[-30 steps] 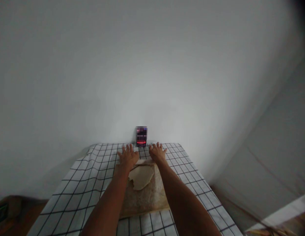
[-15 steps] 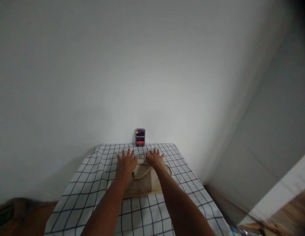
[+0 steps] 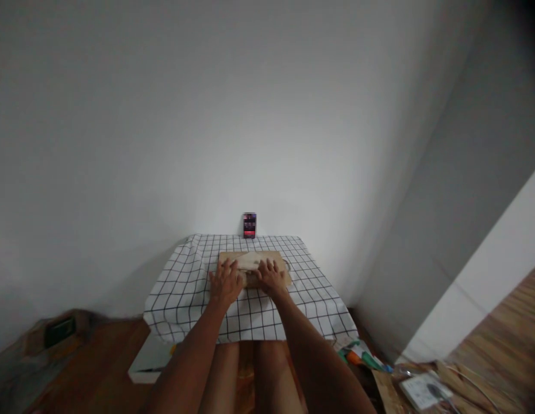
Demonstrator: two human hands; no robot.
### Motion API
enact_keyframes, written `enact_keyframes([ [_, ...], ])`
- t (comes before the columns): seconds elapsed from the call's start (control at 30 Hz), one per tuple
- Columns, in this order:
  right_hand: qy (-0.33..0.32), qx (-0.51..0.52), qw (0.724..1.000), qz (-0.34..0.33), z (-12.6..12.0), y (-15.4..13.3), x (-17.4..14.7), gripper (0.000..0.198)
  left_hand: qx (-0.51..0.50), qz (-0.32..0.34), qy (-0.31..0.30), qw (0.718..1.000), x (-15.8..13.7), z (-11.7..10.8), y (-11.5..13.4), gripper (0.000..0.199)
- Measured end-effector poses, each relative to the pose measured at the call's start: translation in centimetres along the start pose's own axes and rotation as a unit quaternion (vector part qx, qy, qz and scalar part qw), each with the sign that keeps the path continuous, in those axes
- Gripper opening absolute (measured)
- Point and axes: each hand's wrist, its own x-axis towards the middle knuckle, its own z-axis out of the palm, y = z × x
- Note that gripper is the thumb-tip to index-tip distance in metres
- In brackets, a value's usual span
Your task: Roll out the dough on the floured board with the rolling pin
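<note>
On the table, a wooden board (image 3: 272, 255) carries a pale, flat piece that looks like dough (image 3: 249, 261). A ring-shaped handle (image 3: 287, 265) shows at the board's right side. My left hand (image 3: 226, 282) lies over the board's near left part, palm down with its fingers spread. Over the near right part is my right hand (image 3: 270, 276), its fingers apart and slightly bent. Both hands reach the near edge of the pale piece. What lies under the palms is hidden.
A black-and-white checked cloth (image 3: 181, 290) covers the table. Against the wall at the back leans a phone (image 3: 249, 225). A white box (image 3: 149, 359) stands below left, a cardboard box (image 3: 73, 330) beyond it. Assorted items and a white device (image 3: 426, 391) lie at lower right.
Both hands have drawn back from the far side of the board to its near side. The pale piece now lies toward the far part. My view has shifted, showing my legs and the floor.
</note>
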Motion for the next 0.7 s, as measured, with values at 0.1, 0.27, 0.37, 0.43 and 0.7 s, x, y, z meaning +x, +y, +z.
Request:
enact_keyframes([
  [0.1, 0.007, 0.024, 1.0, -0.02, 0.0, 0.0, -1.7, 0.063, 0.008, -0.013, 0.01, 1.0, -1.8, -0.1, 0.4, 0.064],
  [0.27, 0.01, 0.046, 0.999, -0.02, 0.1, -0.2, -1.9, 0.063, 0.018, -0.014, 0.016, 1.0, -2.0, 0.3, 0.1, 0.063],
  [0.37, 0.011, 0.057, 0.998, -0.019, 0.0, -0.3, -0.7, 0.067, 0.025, -0.003, 0.023, 0.999, -0.5, 0.6, -0.2, 0.061],
  [0.43, 0.004, 0.059, 0.998, -0.02, -0.2, -0.3, 0.5, 0.068, 0.026, 0.0, 0.021, 0.999, 0.9, 0.9, -0.4, 0.061],
  [0.7, 0.004, 0.016, 1.0, -0.017, -0.8, 0.5, 7.9, 0.069, 0.038, 0.037, 0.024, 0.998, 8.3, 3.3, -1.0, 0.056],
])
